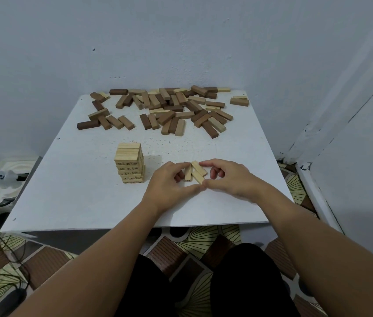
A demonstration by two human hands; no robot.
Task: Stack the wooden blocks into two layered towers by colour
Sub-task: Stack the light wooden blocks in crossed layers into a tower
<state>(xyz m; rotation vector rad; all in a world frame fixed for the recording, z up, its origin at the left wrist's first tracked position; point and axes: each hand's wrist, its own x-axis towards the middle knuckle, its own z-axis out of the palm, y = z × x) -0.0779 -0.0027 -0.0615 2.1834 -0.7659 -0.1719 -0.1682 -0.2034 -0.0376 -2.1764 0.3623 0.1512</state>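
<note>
- White desk in a corner: pale tower stands left, mixed pile behind.
- Your left hand and right hand pinch three pale blocks, probably squaring them into one layer.

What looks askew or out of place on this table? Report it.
The three pale blocks between the left hand and right hand lie splayed, not yet squared into a layer. The mixed pile at the far edge is unsorted. The pale tower looks roughly straight.
</note>
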